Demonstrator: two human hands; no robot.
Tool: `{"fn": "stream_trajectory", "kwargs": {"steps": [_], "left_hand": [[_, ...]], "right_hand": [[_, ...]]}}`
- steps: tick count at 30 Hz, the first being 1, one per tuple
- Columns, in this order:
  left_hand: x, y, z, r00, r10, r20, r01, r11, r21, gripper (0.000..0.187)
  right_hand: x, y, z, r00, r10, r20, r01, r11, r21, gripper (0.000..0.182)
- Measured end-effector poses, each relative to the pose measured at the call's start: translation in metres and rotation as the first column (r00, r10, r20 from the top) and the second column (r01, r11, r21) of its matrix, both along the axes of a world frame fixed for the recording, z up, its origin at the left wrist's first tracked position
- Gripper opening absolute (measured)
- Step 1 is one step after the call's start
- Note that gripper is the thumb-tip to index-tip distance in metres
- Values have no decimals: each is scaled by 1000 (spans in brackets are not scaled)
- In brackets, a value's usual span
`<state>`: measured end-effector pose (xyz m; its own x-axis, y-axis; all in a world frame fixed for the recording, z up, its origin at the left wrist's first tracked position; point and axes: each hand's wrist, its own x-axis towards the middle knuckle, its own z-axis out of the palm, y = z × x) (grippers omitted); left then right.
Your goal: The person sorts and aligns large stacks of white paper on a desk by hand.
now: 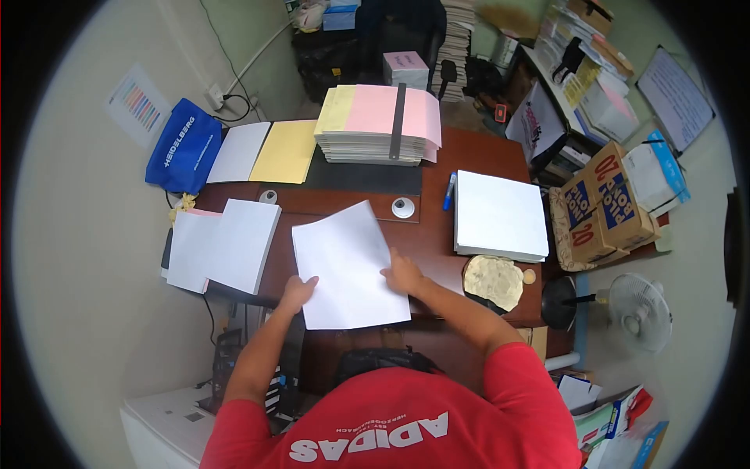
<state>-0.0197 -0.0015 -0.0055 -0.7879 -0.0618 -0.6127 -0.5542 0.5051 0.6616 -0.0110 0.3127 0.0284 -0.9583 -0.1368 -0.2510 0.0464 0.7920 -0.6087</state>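
Note:
White paper sheets point(348, 270) lie between my two hands at the front edge of the desk, their far right corner slightly lifted. My left hand point(298, 294) grips their left edge, thumb on top and fingers hidden beneath. On the right edge, my right hand point(402, 273) holds them in the same way. To the left are white paper stacks point(226, 246) with a little pink showing. A thick white paper stack point(500, 213) stands to the right, with a blue marker point(449, 191) beside it. Near my right forearm is a round cream-coloured pad point(494, 282).
Behind the sheets, a tall pile of pink and yellow paper point(379, 125) carries a dark metal ruler point(398, 121). A yellow sheet stack point(283, 152) and a blue Heidelberg bag point(183, 148) stand at the far left. Cardboard boxes point(605, 203) and a fan point(639, 313) are on the right.

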Motion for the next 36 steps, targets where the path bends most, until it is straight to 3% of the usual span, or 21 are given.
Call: {"fn": "stream_trajectory", "kwargs": {"steps": [1,3,5,6,10,12,13,15,18,19,20,21,25,27,29,30,31,32,33,34,36], "left_hand": [[4,9,5,950,-228,-212,134,914,-383,51],[16,38,46,943,-203,-263,74,900,-429,49],[21,60,77,923,-347,-164,189,782,-594,40],[22,68,85,905,-403,-140,245,760,-602,37],[13,105,104,869,-493,-52,323,644,-694,39],[10,121,108,878,-470,-84,303,685,-662,40],[8,125,115,885,-452,-115,282,715,-640,40],[-2,111,122,842,-533,-83,362,671,-647,44],[-19,76,85,938,-258,-230,143,896,-420,50],[-28,60,66,976,-102,-194,64,979,-194,50],[-29,54,67,990,81,-118,-69,992,104,50],[-30,49,68,973,232,5,-217,900,377,51],[-27,37,46,929,365,64,-335,752,567,51],[-23,23,28,944,309,115,-323,794,515,51],[-10,12,23,999,53,-4,-52,985,163,52],[1,18,46,995,-61,83,61,998,-2,60],[9,18,36,995,-82,62,89,989,-117,61],[16,21,26,992,-123,1,119,955,-272,58],[20,27,19,984,-172,-50,135,897,-420,56],[29,44,50,987,-152,-42,115,873,-474,52],[33,54,65,985,-162,-68,112,876,-469,52]], "right_hand": [[-10,1,-2,1000,-2,-1,2,1000,-2,39],[-37,3,-9,914,-44,404,106,985,-134,39],[-49,-5,11,888,-104,449,192,969,-156,39],[-48,-9,20,848,-162,504,283,944,-172,39],[-48,-24,57,869,-149,473,308,909,-281,37],[-47,-49,91,877,-106,469,305,877,-372,35],[-52,-53,104,865,-99,492,276,913,-302,31],[-58,-37,73,888,-58,456,286,847,-448,35],[-35,-14,68,910,-90,405,210,942,-263,35],[-28,-6,49,908,-87,410,206,944,-257,35],[-26,4,16,976,-35,213,62,991,-121,38],[-20,7,15,998,53,17,-54,998,40,40],[-5,16,14,991,-17,136,11,999,48,51],[-8,22,12,996,4,91,-11,997,81,54],[-15,27,10,999,34,38,-38,993,112,57],[-20,27,14,990,-5,138,3,1000,15,60],[-23,24,15,970,-34,241,54,996,-77,63],[-25,19,15,971,-25,238,45,996,-80,63],[-26,14,13,965,-78,252,136,965,-223,62],[-26,10,10,952,-127,278,225,906,-358,62],[-31,4,32,960,-124,253,197,937,-288,59]]}}
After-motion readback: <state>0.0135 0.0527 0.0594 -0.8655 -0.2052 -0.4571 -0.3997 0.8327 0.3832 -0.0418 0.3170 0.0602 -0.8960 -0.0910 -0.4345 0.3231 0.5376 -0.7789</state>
